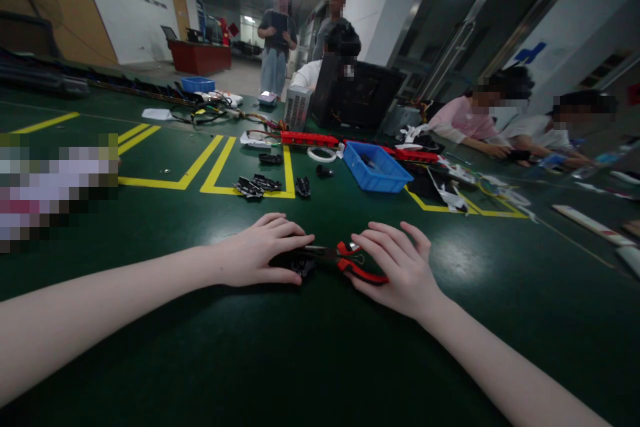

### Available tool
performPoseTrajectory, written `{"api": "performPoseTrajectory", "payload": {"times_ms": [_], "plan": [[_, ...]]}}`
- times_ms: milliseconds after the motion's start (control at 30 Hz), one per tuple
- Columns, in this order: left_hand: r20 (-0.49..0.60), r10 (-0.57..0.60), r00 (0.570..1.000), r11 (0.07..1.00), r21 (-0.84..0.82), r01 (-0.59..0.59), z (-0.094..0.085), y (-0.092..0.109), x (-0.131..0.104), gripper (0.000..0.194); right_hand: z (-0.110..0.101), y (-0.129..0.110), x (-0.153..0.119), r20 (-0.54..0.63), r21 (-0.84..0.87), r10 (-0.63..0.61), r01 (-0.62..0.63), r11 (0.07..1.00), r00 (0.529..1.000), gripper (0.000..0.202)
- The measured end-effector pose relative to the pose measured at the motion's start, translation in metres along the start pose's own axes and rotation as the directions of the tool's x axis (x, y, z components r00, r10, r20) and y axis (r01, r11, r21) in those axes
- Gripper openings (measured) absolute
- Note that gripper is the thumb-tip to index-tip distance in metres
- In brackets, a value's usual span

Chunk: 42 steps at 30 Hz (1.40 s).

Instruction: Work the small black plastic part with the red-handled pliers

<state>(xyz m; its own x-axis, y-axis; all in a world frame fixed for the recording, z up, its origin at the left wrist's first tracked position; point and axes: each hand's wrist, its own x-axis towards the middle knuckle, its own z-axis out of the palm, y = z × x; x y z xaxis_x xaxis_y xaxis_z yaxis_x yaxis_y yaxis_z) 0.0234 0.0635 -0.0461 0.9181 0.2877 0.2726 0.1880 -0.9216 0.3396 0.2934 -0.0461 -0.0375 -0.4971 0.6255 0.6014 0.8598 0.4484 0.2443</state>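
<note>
1. The pliers (pixel 331 253) are set between the two hands, directly left of the right hand (pixel 400 263), with the long axis laid roughly left to right – jaws pointed toward the left hand (pixel 273 250), red handles toward the right.
2. The spread handles are loosely gripped by the right hand, its thumb below and its fingers above.
3. A small black part (pixel 303 268) is held low over the green table (pixel 320 360) between the left thumb and fingers; how firmly it is pinched cannot be told.
4. The part is much nearer to the left hand than to the right, and is overlapped by the plier jaws – whether it is touched by them cannot be made out.
5. Beyond the hands, a blue bin (pixel 387 181) is placed ahead and slightly right, with a dark item (pixel 369 161) lying in it.
6. A second blue tray (pixel 197 84) is seen farther back on the left; its contents cannot be made out.
</note>
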Motion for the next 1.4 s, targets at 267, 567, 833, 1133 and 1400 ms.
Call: {"api": "performPoseTrajectory", "payload": {"times_ms": [267, 567, 833, 1133, 1400], "plan": [[0.019, 0.001, 1.000, 1.000, -0.001, -0.001, 0.0005, -0.0007, 0.0003, 0.062, -0.0002, -0.0009, 0.0005, -0.017, -0.023, -0.014, 0.013, 1.000, 1.000, 0.046], [0.017, 0.025, 1.000, 1.000, 0.003, -0.025, 0.0024, -0.0048, 0.0003, 0.065, -0.0015, -0.0025, -0.0015, -0.029, -0.075, -0.043, 0.040, 0.996, 0.999, 0.056], [0.043, 0.017, 0.999, 1.000, 0.020, -0.018, 0.0010, -0.0040, 0.0008, 0.064, -0.0025, -0.0027, -0.0013, -0.035, -0.102, -0.068, 0.064, 0.993, 0.997, 0.045], [0.044, 0.002, 0.999, 1.000, 0.001, -0.003, 0.0000, -0.0013, -0.0008, 0.063, -0.0030, 0.0033, 0.0008, 0.031, -0.051, -0.094, 0.095, 0.994, 0.995, 0.044], [0.042, 0.008, 0.999, 1.000, -0.029, -0.007, 0.0010, -0.0039, -0.0005, 0.061, 0.0018, 0.0062, -0.0012, -0.010, 0.070, -0.077, 0.078, 0.995, 0.997, 0.043]]}}
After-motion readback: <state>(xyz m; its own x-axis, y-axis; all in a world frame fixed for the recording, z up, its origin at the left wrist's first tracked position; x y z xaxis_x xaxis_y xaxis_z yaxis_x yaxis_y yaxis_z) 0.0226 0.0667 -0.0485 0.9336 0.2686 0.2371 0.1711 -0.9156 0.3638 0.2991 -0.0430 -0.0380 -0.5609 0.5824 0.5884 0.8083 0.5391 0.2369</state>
